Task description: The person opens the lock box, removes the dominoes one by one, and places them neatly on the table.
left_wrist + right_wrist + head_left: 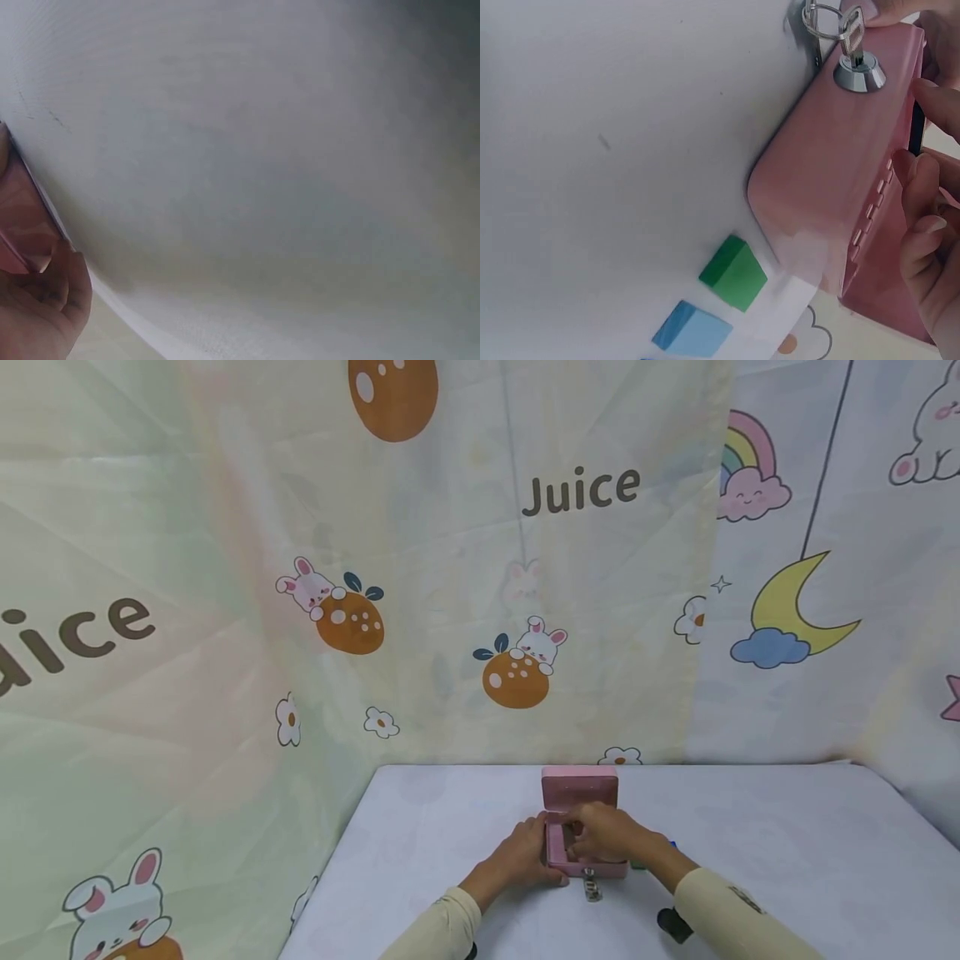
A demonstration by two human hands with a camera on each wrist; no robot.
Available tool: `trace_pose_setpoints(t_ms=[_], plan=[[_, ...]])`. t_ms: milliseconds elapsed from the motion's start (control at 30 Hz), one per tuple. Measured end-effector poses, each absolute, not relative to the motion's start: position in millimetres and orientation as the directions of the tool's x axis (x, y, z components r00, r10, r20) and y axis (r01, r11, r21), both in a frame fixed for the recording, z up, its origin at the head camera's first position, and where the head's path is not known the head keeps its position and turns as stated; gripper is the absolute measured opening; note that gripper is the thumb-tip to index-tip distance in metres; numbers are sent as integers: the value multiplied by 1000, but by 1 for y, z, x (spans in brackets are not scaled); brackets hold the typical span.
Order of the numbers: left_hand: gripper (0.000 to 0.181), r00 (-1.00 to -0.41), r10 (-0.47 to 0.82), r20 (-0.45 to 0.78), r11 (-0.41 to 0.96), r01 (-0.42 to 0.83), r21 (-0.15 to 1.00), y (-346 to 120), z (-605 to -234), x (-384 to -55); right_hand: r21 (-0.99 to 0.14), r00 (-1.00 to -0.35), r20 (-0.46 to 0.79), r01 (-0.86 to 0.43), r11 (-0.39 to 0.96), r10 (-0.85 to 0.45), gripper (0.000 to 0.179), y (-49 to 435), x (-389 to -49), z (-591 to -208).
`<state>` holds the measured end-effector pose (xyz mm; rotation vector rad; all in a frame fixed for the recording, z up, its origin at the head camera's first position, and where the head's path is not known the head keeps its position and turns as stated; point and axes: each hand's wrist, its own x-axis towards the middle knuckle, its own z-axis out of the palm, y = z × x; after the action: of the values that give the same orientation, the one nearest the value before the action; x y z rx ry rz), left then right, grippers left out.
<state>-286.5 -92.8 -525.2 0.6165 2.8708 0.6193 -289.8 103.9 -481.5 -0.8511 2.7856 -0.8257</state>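
A pink metal cash box (611, 870) stands on the table with its lid (579, 792) raised. From its front lock hangs a key (853, 34) on a metal ring. My left hand (521, 853) grips the left side, thumb at the front corner and fingers along the side wall; the left wrist view catches only part of it at the edge. Reaching over the rim, my right hand (603, 833) is inside the box. Between its thumb and curled fingers it pinches a thin dark piece (916, 127), mostly hidden by the wall and fingers.
Right of the box lie a green block (735, 274) and a light blue block (694, 330), partly behind my right forearm in the head view. A black object (675, 925) sits by the right sleeve. Printed cloth (450, 568) hangs behind the white table (750, 827).
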Motion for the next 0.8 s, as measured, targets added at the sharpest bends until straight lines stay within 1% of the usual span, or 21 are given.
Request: trace_pose_setpoints(t_ms=[100, 267, 500, 800], plan=[[102, -904, 424, -45, 830, 368, 420, -93, -526, -287, -551, -845, 31, -460, 697, -533, 47, 106, -288, -479], [103, -903, 428, -43, 823, 369, 432, -93, -528, -288, -542, -859, 17, -438, 717, -511, 43, 112, -286, -476], [105, -904, 423, -60, 825, 357, 439, -92, -528, -287, -533, -873, -19, -403, 744, -487, 42, 122, -287, -474], [104, -903, 427, -48, 821, 365, 440, -93, -526, -287, -542, -874, -3, -406, 736, -485, 44, 133, -287, -472]])
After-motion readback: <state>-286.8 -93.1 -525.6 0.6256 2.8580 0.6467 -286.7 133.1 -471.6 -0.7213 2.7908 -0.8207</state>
